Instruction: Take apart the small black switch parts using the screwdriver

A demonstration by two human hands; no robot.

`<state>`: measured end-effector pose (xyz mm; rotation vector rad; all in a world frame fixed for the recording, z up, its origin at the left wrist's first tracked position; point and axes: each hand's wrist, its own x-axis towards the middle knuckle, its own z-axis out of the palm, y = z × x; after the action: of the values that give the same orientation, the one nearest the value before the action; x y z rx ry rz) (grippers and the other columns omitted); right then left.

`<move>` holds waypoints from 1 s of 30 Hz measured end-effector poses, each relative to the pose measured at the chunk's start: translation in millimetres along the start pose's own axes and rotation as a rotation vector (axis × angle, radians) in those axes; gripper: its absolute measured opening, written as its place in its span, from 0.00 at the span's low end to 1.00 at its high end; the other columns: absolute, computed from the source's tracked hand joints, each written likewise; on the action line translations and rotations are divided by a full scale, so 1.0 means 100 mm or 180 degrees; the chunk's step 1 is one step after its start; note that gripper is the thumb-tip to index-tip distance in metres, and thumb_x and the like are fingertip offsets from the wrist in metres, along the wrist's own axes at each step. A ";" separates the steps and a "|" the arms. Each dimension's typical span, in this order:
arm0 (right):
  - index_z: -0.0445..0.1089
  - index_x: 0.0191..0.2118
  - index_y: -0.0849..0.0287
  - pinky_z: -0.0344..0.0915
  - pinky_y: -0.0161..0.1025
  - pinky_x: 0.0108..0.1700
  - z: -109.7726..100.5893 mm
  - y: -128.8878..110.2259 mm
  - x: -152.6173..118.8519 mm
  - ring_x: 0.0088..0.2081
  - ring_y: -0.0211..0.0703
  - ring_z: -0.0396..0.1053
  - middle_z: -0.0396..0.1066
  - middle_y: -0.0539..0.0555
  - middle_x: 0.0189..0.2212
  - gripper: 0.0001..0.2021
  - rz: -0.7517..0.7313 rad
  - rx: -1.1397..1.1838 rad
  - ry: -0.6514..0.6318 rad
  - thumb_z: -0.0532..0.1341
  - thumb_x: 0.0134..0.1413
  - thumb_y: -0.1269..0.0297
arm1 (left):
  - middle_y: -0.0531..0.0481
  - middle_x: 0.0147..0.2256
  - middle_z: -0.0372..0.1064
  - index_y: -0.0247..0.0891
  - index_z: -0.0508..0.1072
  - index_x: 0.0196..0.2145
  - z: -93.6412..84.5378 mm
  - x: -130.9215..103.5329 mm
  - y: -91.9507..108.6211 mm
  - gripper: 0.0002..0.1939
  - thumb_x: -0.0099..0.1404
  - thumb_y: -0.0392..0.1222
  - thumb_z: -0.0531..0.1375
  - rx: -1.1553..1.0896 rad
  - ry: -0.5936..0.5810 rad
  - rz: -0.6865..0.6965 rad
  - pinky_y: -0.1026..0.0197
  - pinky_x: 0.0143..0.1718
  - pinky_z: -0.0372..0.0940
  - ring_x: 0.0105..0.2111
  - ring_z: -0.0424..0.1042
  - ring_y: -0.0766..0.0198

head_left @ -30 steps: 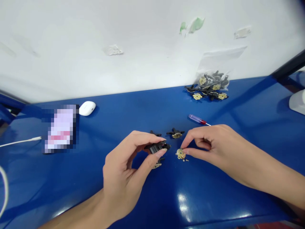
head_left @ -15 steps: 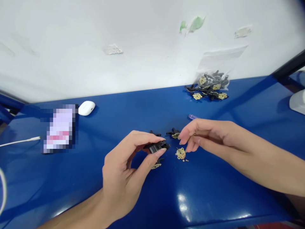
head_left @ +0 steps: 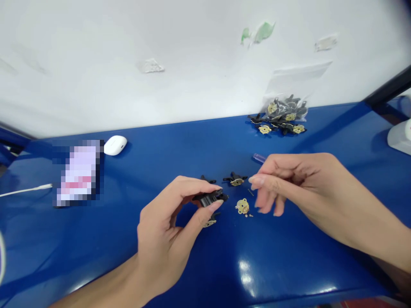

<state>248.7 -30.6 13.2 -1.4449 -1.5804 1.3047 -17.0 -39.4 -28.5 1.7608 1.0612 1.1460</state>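
My left hand (head_left: pixel 173 231) grips a black plastic part (head_left: pixel 210 197) between thumb and fingers, above the blue table. My right hand (head_left: pixel 289 184) is to its right, thumb and index fingertip pressed together; anything between them is too small to make out. Below those fingertips lies a thin pin (head_left: pixel 251 192). A brass-coloured plate (head_left: pixel 242 206) rests between the hands, with tiny screws (head_left: pixel 248 215) beside it. Behind the plate sits a black part with a brass disc (head_left: pixel 236 179). Two more parts are partly hidden by my left hand.
A purple tool (head_left: pixel 258 158) lies behind my right hand. Black and brass parts (head_left: pixel 282 124) and a clear bag (head_left: pixel 297 81) are at the back right. A phone (head_left: pixel 80 171), white case (head_left: pixel 115 145) and cable (head_left: pixel 28 191) lie left; a white container (head_left: pixel 400 137) is far right.
My right hand has shifted right and turned, its thumb and index now meeting at the front. The thin pin and the whole black part behind the plate now show. My left hand is nearly still.
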 end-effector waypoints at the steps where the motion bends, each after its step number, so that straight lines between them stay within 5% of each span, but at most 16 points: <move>1: 0.78 0.29 0.51 0.68 0.44 0.31 -0.01 0.00 0.00 0.26 0.44 0.73 0.78 0.52 0.26 0.26 -0.0078 -0.0190 0.0061 0.67 0.74 0.38 | 0.54 0.47 0.82 0.50 0.84 0.53 0.00 0.00 0.00 0.17 0.75 0.27 0.72 0.0005 -0.0005 -0.0001 0.68 0.49 0.80 0.45 0.81 0.66; 5: 0.65 0.28 0.52 0.56 0.45 0.31 -0.09 0.08 0.01 0.25 0.42 0.61 0.68 0.50 0.24 0.31 -0.0330 -0.1181 0.0384 0.58 0.79 0.35 | 0.56 0.47 0.82 0.51 0.83 0.53 0.00 0.00 0.01 0.18 0.75 0.27 0.71 0.0029 -0.0022 0.0018 0.70 0.49 0.79 0.46 0.81 0.67; 11: 0.77 0.39 0.49 0.60 0.47 0.35 -0.23 0.26 0.04 0.30 0.48 0.71 0.79 0.54 0.33 0.23 -0.0089 -0.1833 0.0261 0.61 0.78 0.36 | 0.55 0.47 0.81 0.51 0.83 0.53 0.00 0.00 0.01 0.18 0.76 0.27 0.71 0.0064 -0.0028 0.0047 0.67 0.49 0.79 0.46 0.80 0.65; 15: 0.82 0.36 0.48 0.59 0.49 0.33 -0.29 0.36 0.07 0.30 0.53 0.74 0.82 0.57 0.33 0.19 -0.0063 -0.1923 0.0281 0.69 0.73 0.41 | 0.54 0.48 0.82 0.51 0.83 0.54 0.00 0.00 0.01 0.18 0.76 0.27 0.69 -0.0034 -0.0042 0.0050 0.66 0.49 0.79 0.46 0.81 0.65; 21: 0.84 0.43 0.48 0.67 0.50 0.37 -0.41 0.57 0.10 0.43 0.62 0.82 0.86 0.59 0.45 0.12 -0.0306 -0.2142 0.0160 0.67 0.76 0.49 | 0.55 0.48 0.81 0.51 0.83 0.54 0.00 -0.01 0.00 0.19 0.77 0.26 0.69 -0.0075 -0.0052 0.0077 0.67 0.50 0.79 0.47 0.81 0.66; 30: 0.80 0.47 0.44 0.74 0.49 0.44 -0.28 0.47 0.06 0.44 0.51 0.81 0.84 0.50 0.46 0.14 -0.0360 -0.1965 -0.0356 0.62 0.80 0.44 | 0.56 0.48 0.82 0.49 0.82 0.55 0.00 -0.01 -0.02 0.20 0.76 0.24 0.69 0.0030 -0.0034 0.0166 0.71 0.52 0.77 0.47 0.80 0.68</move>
<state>289.3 -21.8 -22.6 -1.6150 -2.2335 0.8759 -18.1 -39.2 -30.8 1.8097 1.0211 1.1637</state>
